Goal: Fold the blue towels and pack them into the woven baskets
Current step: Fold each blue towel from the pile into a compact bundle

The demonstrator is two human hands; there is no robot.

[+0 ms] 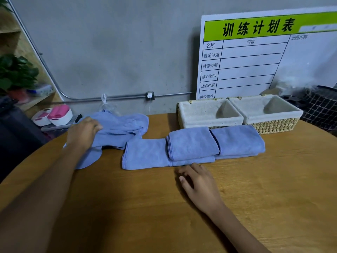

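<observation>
Now the left hand (84, 133) is reaching to the desk's (145, 207) far left edge, its fingers curling into the loose towel (118, 128) and gripping a bunch of the blue cloth. That towel is lying crumpled, part of it drooping over the desk's edge. The right hand (199, 185) is resting flat on the wood in the middle, fingers relaxed and spread, holding nothing, its fingertips (193, 166) just touching the near hem of the flat towel (145, 154). That one is lying folded once, and a thicker folded towel (192, 143) is sitting on its right end. Beside it, touching, a second folded towel (237, 141) is lying nearer the desk's right side. Behind them, along the far edge, two woven baskets are standing side by side with pale cloth liners: the left basket (197, 115) and the right basket (277, 125), neither holding a towel. A whiteboard (255, 61) with a green header is leaning on the wall behind them.
</observation>
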